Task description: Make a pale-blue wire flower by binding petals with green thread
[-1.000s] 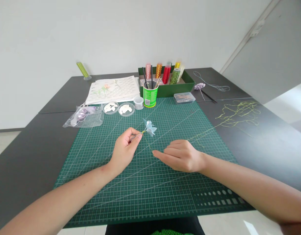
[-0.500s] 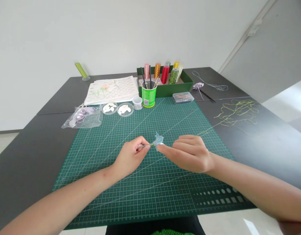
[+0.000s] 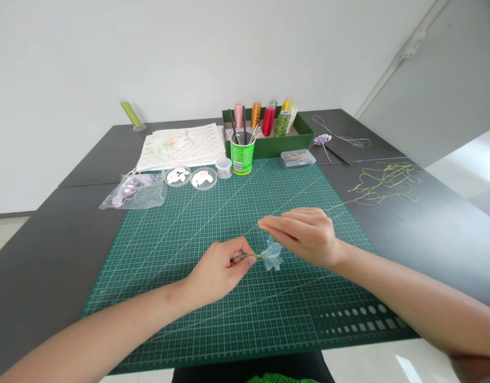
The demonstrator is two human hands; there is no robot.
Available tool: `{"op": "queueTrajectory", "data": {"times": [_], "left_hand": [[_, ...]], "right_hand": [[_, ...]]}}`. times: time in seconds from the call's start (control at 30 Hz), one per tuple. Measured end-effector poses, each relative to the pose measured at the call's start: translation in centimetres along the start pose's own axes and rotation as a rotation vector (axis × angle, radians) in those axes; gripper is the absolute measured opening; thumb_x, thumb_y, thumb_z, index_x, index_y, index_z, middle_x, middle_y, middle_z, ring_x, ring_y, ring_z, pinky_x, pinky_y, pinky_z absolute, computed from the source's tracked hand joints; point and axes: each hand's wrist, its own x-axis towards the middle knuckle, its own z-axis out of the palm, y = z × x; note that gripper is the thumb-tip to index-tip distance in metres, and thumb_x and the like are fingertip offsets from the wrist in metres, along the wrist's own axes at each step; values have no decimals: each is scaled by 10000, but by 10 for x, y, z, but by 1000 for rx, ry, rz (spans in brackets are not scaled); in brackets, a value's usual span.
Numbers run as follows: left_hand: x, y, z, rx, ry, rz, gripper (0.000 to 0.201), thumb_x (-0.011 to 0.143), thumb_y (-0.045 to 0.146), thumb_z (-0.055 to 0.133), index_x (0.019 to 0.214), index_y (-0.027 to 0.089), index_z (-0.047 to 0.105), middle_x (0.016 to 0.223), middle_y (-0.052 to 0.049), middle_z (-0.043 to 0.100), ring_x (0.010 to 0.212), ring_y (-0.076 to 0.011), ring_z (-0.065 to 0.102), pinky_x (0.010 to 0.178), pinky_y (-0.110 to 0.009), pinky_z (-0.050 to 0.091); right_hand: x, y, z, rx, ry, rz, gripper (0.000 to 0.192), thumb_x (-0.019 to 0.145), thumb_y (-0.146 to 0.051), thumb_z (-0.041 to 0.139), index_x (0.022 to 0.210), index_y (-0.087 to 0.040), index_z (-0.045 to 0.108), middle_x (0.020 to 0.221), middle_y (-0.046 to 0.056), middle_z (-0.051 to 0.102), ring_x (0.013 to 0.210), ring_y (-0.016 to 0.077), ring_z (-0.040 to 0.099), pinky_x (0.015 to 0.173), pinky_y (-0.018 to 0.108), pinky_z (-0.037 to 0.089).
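My left hand (image 3: 225, 271) pinches the thin stem of a pale blue artificial flower (image 3: 272, 254), whose petals point right. Yellow-green thread is wound round the stem just below the petals. Above and right of the flower, my right hand (image 3: 303, 234) is closed, thumb and fingertips pressed together on the thread. From behind that hand the yellow-green thread (image 3: 384, 183) runs to a loose tangle on the dark table. What lies inside the right palm is hidden. Both hands are over the green cutting mat (image 3: 181, 319).
Behind the mat stand a green cup of sticks (image 3: 242, 159), a green box (image 3: 285, 146) of thread spools and a clear case (image 3: 298, 158). Dishes of white petals (image 3: 204, 178), a plastic bag (image 3: 135, 191) and paper sheets (image 3: 181, 146) lie left. A purple flower (image 3: 322, 139) lies right.
The left hand has moved slightly right and down with the flower, whose petals now show more openly. The right hand has risen away from the petals.
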Motion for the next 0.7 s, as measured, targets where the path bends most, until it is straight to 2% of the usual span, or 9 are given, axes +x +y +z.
{"op": "queueTrajectory", "data": {"times": [0.27, 0.4, 0.5, 0.6, 0.7], "left_hand": [[-2, 3, -1, -41, -40, 29, 187, 920, 281, 565, 755, 194, 552, 518, 84, 419, 459, -86, 337, 461, -220, 248], [-4, 5, -2, -82, -45, 41, 192, 923, 287, 564, 758, 189, 548, 537, 80, 426, 463, -79, 329, 453, -213, 244], [-4, 5, -3, -110, -71, 51, 197, 933, 294, 560, 767, 189, 540, 529, 84, 411, 453, -73, 314, 446, -208, 236], [-5, 7, -4, -134, -90, 60, 205, 938, 306, 557, 771, 190, 526, 521, 87, 398, 445, -70, 306, 437, -201, 231], [-6, 9, -5, -147, -78, 79, 212, 941, 318, 558, 776, 189, 525, 535, 83, 397, 449, -68, 307, 431, -196, 227]], "right_hand": [[-4, 6, 6, 77, -49, 123, 174, 978, -217, 611, 901, -164, 757, 661, -2, 732, 536, 87, 636, 519, 210, 470], [-4, 8, 9, 184, -85, 314, 209, 964, -270, 636, 857, -158, 777, 659, 1, 729, 476, 63, 548, 467, 195, 409], [-4, 12, 12, 266, -118, 431, 220, 939, -301, 665, 832, -154, 788, 582, -20, 674, 438, 52, 456, 427, 196, 338], [-5, 15, 13, 313, -154, 504, 249, 935, -339, 663, 828, -155, 793, 523, -38, 611, 425, 50, 379, 412, 203, 289], [-7, 18, 15, 322, -195, 521, 274, 942, -363, 646, 839, -154, 791, 536, -35, 610, 436, 54, 371, 424, 207, 283]]}}
